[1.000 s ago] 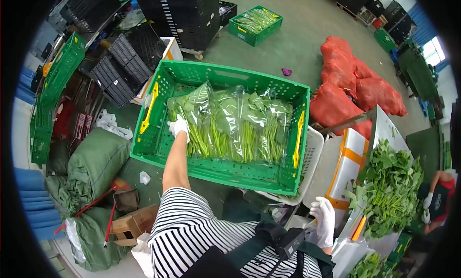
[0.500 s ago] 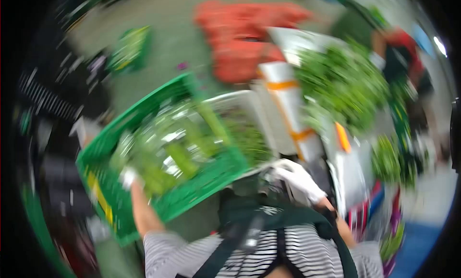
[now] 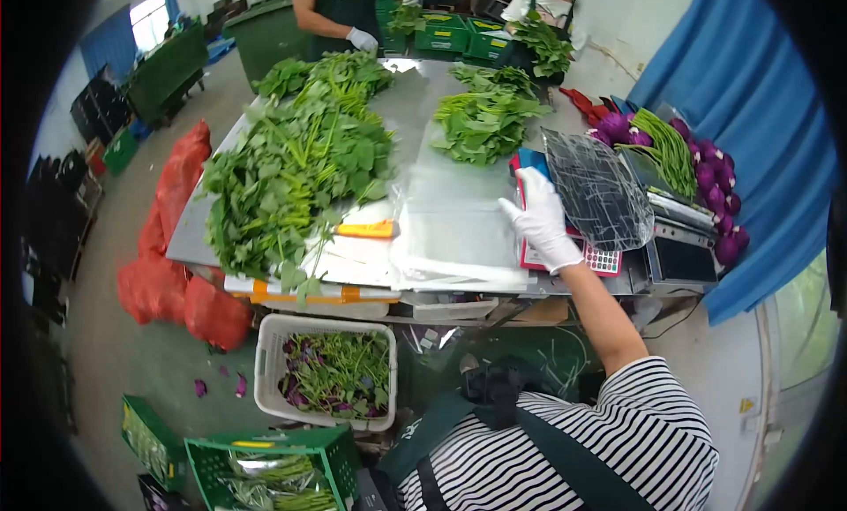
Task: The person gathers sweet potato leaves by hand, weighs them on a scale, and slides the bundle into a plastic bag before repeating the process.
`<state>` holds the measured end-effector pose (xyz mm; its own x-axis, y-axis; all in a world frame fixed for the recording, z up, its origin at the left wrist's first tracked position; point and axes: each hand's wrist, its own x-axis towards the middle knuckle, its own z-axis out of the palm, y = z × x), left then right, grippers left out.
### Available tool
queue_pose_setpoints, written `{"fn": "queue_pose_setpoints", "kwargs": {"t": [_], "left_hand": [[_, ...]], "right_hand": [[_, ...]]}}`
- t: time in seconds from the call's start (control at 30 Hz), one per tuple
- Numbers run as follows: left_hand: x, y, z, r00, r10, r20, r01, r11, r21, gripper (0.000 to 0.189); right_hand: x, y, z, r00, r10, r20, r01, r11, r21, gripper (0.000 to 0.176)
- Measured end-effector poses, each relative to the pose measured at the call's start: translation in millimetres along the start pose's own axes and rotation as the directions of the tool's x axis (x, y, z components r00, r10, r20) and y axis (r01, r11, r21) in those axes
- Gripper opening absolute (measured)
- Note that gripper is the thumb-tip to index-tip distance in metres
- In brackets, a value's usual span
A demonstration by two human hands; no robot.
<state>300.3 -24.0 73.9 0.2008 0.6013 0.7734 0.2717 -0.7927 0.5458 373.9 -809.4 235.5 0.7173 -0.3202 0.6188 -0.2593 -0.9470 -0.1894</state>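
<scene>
My right hand (image 3: 540, 218), in a white glove, reaches over the red scale (image 3: 602, 257) at the table's right side, fingers spread, touching or just above its left part. A black mesh-patterned sheet or tray (image 3: 596, 186) rests on the scale beside my fingers. Left of the hand lie clear plastic bags (image 3: 459, 233) and an orange-yellow cutter (image 3: 364, 229). Leafy greens (image 3: 309, 158) cover the left of the metal table (image 3: 190, 237), with a smaller pile (image 3: 490, 118) further back. My left hand is out of view.
Below the table stand a white basket (image 3: 262, 370) of trimmings and a green crate (image 3: 348, 454) of bagged greens. Red sacks (image 3: 216, 312) lie at the left. Purple onions (image 3: 713, 180) and green beans (image 3: 663, 149) sit at the right. Two co-workers (image 3: 340, 12) (image 3: 543, 8) stand behind the table.
The view has swung from the floor to the table. My left hand, earlier at the green crate, has left the view. My right hand is now stretched out over the scale.
</scene>
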Motion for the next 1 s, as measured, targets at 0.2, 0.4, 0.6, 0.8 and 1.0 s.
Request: {"fn": "queue_pose_setpoints", "kwargs": {"t": [0.2,0.4,0.6,0.8,1.0], "left_hand": [[-106,298,87,0.577,0.078,0.813,0.550,0.700,-0.457,0.031],[-222,531,62,0.252,0.614,0.748,0.450,0.610,-0.652,0.029],[-257,669,45,0.066,0.924,0.376,0.307,0.339,-0.889,0.038],[-300,748,69,-0.306,0.950,-0.058,0.135,-0.017,-0.991,0.052],[-327,749,60,-0.455,0.878,-0.146,0.076,-0.125,-0.989,0.065]], "right_hand": [[7,123,-1,0.805,0.438,0.401,-0.255,0.865,-0.432,0.052],[-49,140,-44,0.903,-0.060,0.425,0.078,0.997,-0.024,0.049],[-65,168,-121,0.789,0.030,0.613,-0.170,0.970,0.172,0.051],[-68,189,-139,0.736,0.163,0.657,-0.250,0.967,0.041,0.046],[-17,182,-150,0.545,0.438,0.715,-0.597,0.802,-0.037,0.049]]}}
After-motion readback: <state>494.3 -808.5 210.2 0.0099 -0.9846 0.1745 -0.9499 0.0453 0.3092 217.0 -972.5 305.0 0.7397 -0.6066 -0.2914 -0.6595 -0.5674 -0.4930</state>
